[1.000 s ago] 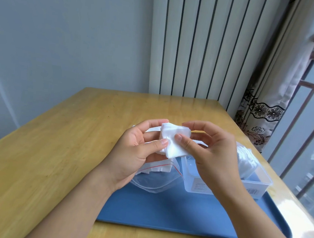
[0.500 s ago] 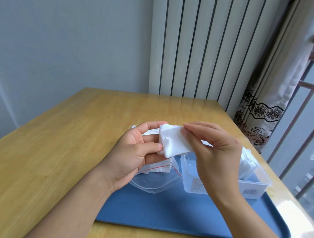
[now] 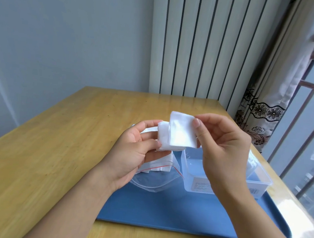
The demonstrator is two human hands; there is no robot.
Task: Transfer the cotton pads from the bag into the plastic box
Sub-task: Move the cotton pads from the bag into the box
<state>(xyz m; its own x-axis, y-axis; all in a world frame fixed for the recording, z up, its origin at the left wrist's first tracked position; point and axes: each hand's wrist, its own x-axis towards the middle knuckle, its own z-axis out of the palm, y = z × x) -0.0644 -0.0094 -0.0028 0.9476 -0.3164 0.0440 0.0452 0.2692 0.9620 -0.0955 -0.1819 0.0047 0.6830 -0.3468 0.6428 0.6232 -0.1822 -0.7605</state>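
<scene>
While I peel one cotton pad off the small stack, I judge it best to keep the pull light and sideways so only one sheet comes away, then carry it over the plastic box. From the head view, my right hand pinches that pad by its edge above the box. My left hand grips the stack over the bag on the blue tray.
</scene>
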